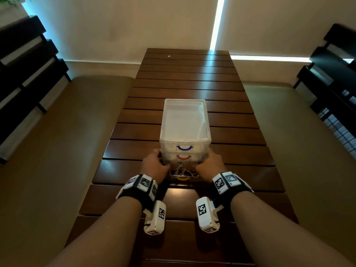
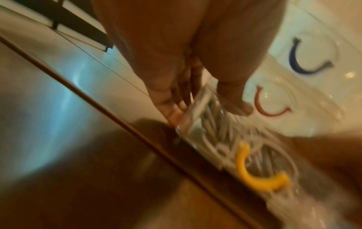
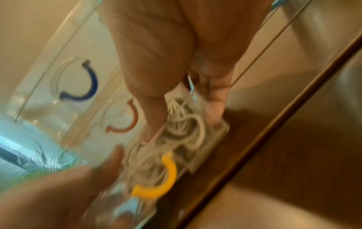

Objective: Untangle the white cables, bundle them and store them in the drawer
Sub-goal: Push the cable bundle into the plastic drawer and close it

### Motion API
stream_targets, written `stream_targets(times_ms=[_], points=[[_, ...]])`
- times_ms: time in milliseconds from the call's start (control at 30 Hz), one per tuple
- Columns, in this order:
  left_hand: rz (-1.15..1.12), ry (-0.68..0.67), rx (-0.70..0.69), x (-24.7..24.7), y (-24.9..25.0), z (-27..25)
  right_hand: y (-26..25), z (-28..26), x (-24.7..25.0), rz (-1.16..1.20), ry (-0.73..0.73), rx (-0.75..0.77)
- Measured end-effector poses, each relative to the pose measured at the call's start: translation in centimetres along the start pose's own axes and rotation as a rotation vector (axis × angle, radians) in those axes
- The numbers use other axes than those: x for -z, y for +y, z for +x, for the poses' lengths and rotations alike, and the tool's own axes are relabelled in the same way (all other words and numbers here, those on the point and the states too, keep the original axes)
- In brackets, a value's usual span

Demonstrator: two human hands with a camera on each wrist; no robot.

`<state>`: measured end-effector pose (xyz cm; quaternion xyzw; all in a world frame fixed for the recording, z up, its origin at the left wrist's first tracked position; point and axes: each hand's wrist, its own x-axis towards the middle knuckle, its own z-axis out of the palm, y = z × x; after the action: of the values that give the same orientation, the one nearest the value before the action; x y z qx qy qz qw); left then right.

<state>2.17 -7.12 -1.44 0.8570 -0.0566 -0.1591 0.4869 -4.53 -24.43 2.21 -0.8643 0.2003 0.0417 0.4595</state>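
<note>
A clear plastic drawer unit (image 1: 185, 120) stands on the wooden slat table (image 1: 188, 78). Its top drawer has a blue handle (image 1: 185, 148), its middle one a red handle (image 1: 184, 157). The bottom drawer, with a yellow handle (image 1: 183, 178), is slid partly out toward me. White cables (image 1: 182, 169) lie coiled inside it. My left hand (image 1: 156, 163) grips the drawer's left wall, thumb inside, fingers outside (image 2: 172, 106). My right hand (image 1: 211, 163) pinches the right wall the same way (image 3: 217, 99). The wrist views are blurred; cables (image 2: 221, 136) (image 3: 188, 128) show through the drawer's front.
Tan cushioned benches (image 1: 57, 132) (image 1: 298, 141) run along both sides of the table. Dark slatted frames (image 1: 23, 74) (image 1: 331, 74) stand at the far left and right. A wall closes off the table's far end. Bare table surface lies beyond the unit and in front of it.
</note>
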Motion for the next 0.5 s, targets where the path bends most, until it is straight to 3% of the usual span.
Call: stream_targets(times_ms=[67,133,233,500], points=[[-0.075,-0.212,0.045,1.6,0.3,-0.2,0.6,-0.2,1.2,0.085,-0.174,0.027],[0.043,-0.310,0.049,2.3,0.5,-0.4,1.4,-0.2,1.7,-0.013,-0.266,0.029],[0.143,-0.222,0.010,1.6,0.3,-0.7,2.1,-0.2,1.5,-0.140,-0.190,0.021],[0.090,-0.039,0.013,0.7,-0.1,-0.8,2.9,0.3,0.8,-0.075,-0.061,0.024]])
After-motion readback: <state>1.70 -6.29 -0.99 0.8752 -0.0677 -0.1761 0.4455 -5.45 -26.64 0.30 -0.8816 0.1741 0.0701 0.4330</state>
